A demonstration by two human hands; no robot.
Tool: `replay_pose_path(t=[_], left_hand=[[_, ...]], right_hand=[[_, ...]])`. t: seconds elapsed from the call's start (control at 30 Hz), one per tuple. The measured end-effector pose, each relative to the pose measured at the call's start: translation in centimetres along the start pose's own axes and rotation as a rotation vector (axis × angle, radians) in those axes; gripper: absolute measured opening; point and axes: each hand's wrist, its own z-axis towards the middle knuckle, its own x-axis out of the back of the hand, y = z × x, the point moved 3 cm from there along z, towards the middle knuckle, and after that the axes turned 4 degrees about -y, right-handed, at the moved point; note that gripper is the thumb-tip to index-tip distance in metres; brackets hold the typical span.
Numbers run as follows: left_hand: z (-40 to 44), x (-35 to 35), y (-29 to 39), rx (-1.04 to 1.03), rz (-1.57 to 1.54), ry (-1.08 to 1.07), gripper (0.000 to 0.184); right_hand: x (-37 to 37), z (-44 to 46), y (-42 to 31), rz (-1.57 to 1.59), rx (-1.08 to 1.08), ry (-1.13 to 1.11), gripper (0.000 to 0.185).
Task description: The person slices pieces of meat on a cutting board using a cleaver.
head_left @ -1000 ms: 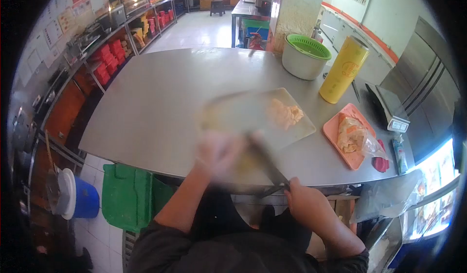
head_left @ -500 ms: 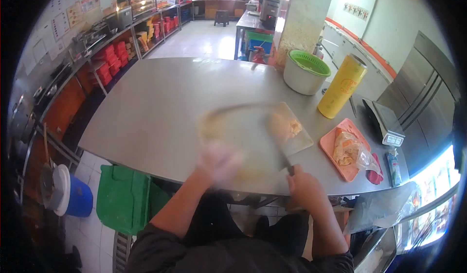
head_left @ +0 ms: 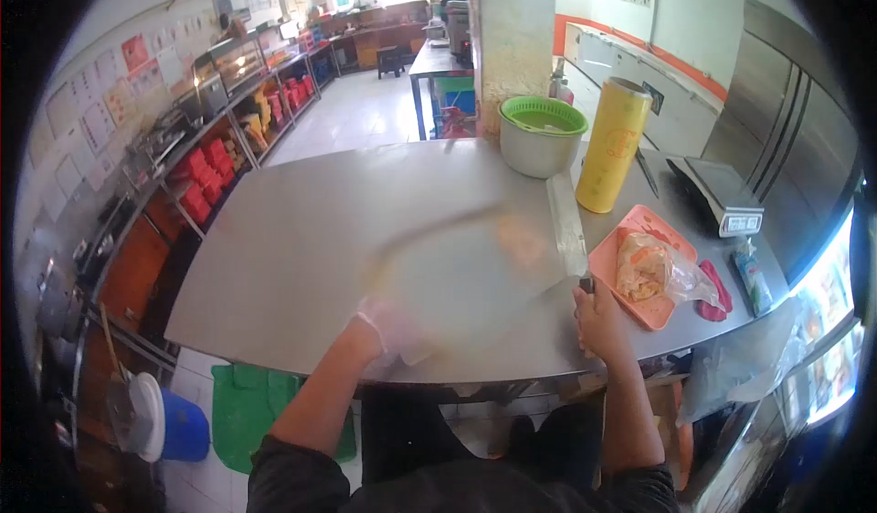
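- In the head view, the right hand (head_left: 600, 321) has its fingers clenched around the handle of a knife (head_left: 568, 228), whose long, broad blade points away from the person, towards the pot.
- The left hand (head_left: 395, 328), in a clear glove, is at the near left part of a pale board (head_left: 457, 285); its fingers are blurred, and I cannot tell whether they grasp anything.
- The board lies on the metal bench (head_left: 283, 239), smeared by blur, in front of the person.
- A blurred heap of orange-pink food (head_left: 524, 242) is at the board's far right part, left of the knife blade.
- Right of the knife, a pink tray (head_left: 653, 317) holds a clear bag of food (head_left: 644, 271), the bag's loose end hanging over the tray's right edge.
- Just beside that end is a red cloth (head_left: 713, 292), then a slim packet (head_left: 751, 277).
- Behind the tray, a yellow roll (head_left: 614, 148) stands upright, with a scale (head_left: 726, 198) farther right.
- A pale pot (head_left: 537, 155) with a green basket (head_left: 545, 116) set in its top stands left of the roll.
- On the floor at left are a blue bucket (head_left: 186, 429) and a green bin (head_left: 251, 408).
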Motion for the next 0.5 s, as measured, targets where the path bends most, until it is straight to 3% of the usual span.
replay_pose_path(t=[0.07,0.17,0.3,0.33,0.4,0.5], left_hand=[[0.6,1.3,1.5,0.015,-0.159,0.018,0.038],[3.2,-0.7,1.1,0.048,0.0,-0.019,0.038],[8.7,-3.4,-1.0,-0.066,0.07,0.051,0.028],[10.1,-1.5,-0.3,-0.011,-0.222,0.09,0.023],[12.7,1.7,2.3,0.018,-0.498,0.1,0.018],[15.3,5.4,5.6,-0.096,-0.076,0.278,0.02]], right_hand=[[-0.1,-0.4,2.8,0.319,-0.006,-0.023,0.029],[-0.5,-0.7,6.8,0.642,0.063,0.151,0.031],[0.4,-1.3,7.4,0.794,0.147,0.3,0.034],[0.4,-1.2,7.5,0.796,0.163,0.262,0.034],[0.5,-1.1,7.9,0.833,0.118,0.197,0.033],[1.2,-1.8,6.4,0.752,0.129,0.242,0.033]])
